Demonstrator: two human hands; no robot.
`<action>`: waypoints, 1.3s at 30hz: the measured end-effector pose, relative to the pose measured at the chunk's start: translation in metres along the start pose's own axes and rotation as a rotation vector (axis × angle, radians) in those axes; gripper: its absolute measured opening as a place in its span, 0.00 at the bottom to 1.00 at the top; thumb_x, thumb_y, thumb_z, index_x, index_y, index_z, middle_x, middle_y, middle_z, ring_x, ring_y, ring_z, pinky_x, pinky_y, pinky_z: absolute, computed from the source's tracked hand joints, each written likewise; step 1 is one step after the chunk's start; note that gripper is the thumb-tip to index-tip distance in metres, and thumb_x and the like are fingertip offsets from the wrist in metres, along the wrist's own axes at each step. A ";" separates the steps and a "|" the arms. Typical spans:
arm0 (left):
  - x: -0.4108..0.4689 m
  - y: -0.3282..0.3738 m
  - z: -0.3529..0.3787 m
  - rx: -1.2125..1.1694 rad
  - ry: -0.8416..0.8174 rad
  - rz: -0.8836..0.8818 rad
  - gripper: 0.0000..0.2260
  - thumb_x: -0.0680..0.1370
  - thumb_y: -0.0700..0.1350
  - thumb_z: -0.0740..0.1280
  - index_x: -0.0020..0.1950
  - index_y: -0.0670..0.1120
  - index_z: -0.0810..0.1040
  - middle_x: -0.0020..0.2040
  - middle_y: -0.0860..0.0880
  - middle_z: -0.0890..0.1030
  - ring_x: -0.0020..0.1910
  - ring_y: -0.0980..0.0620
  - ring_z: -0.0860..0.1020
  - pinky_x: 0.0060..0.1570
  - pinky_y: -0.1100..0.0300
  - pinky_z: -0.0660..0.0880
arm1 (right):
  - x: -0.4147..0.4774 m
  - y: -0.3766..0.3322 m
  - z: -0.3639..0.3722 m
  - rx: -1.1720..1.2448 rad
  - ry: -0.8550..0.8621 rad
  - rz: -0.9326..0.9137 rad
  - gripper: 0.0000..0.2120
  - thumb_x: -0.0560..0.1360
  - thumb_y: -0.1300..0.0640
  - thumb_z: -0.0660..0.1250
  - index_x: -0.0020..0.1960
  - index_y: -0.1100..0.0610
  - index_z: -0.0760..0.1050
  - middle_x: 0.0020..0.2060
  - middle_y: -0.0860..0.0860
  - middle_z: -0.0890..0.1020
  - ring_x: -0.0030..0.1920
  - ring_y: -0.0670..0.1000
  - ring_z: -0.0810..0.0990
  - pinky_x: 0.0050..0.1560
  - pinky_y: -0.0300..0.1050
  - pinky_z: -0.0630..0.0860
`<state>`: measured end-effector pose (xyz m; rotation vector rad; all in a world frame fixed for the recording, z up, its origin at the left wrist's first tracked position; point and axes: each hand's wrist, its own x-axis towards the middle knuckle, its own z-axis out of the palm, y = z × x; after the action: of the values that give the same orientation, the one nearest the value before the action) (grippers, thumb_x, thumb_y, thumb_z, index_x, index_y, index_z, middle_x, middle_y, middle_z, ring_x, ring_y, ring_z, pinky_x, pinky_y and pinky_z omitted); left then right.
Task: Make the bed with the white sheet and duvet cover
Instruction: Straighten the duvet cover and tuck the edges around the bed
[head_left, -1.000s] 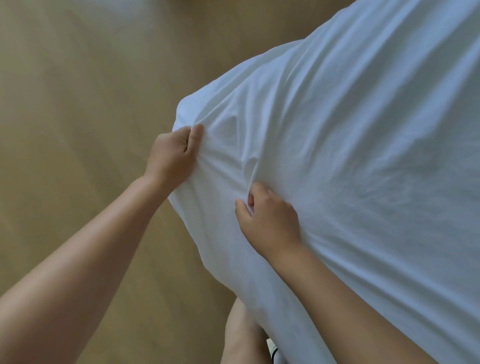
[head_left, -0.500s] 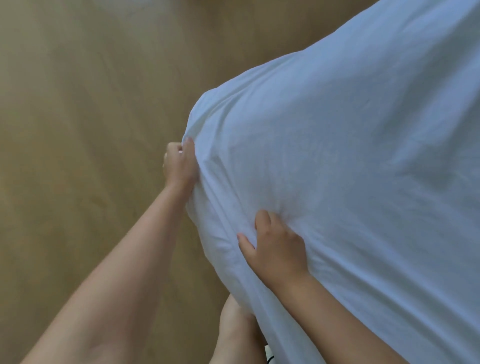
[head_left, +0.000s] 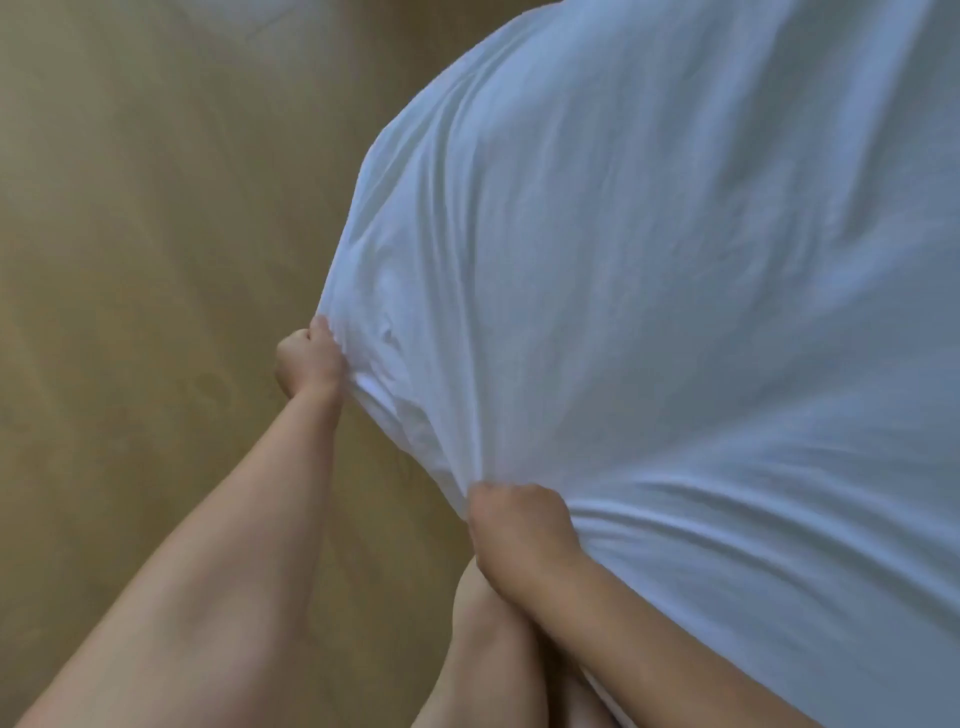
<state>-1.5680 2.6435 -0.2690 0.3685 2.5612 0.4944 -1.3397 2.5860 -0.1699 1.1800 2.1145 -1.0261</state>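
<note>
The background is a floor (head_left: 130, 260) of light brown wood, a little blurred, and it fills the whole left half of the view. On the right half there is the white sheet (head_left: 675, 312), which is pulled over a rounded corner of the bed and covers it completely (what is under the cloth does not show). The cloth is tight in the upper part, and long folds run down from there toward the two hands.

Two bare forearms come in from the bottom edge, the left one long and straight over the floor, the right one lying along the lower border of the sheet. Under the right forearm a bare leg (head_left: 483, 649) of the person is visible, close to the bed.

The left hand (head_left: 310, 361) is at the left edge of the corner; its fingers are curled into a fist and they grip a bunch of the cloth. The right hand (head_left: 519, 525) is lower, at the near edge, and its fingers are also curled, holding the gathered cloth where the folds meet.
</note>
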 end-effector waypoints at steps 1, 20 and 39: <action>0.008 -0.007 -0.010 0.054 0.015 -0.005 0.21 0.79 0.49 0.59 0.27 0.43 0.63 0.30 0.42 0.64 0.35 0.44 0.66 0.39 0.50 0.67 | -0.002 -0.006 0.007 0.027 0.013 -0.012 0.11 0.78 0.63 0.55 0.57 0.60 0.72 0.52 0.59 0.81 0.54 0.61 0.79 0.49 0.50 0.74; 0.081 0.132 0.027 -0.144 -0.600 0.139 0.23 0.76 0.49 0.65 0.26 0.50 0.56 0.25 0.53 0.57 0.29 0.52 0.56 0.32 0.56 0.54 | 0.103 -0.050 -0.092 0.398 0.435 0.313 0.10 0.77 0.49 0.59 0.43 0.55 0.63 0.44 0.53 0.77 0.46 0.59 0.75 0.41 0.48 0.67; 0.146 0.114 0.055 0.155 -0.858 0.151 0.25 0.81 0.58 0.50 0.65 0.44 0.75 0.60 0.47 0.76 0.57 0.49 0.74 0.58 0.58 0.68 | 0.134 -0.069 -0.079 0.007 0.493 0.371 0.16 0.58 0.55 0.79 0.39 0.61 0.76 0.33 0.55 0.78 0.34 0.56 0.80 0.26 0.41 0.72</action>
<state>-1.6431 2.8110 -0.3287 0.6632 1.7432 0.1296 -1.4710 2.6915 -0.1955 1.8937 2.1097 -0.6169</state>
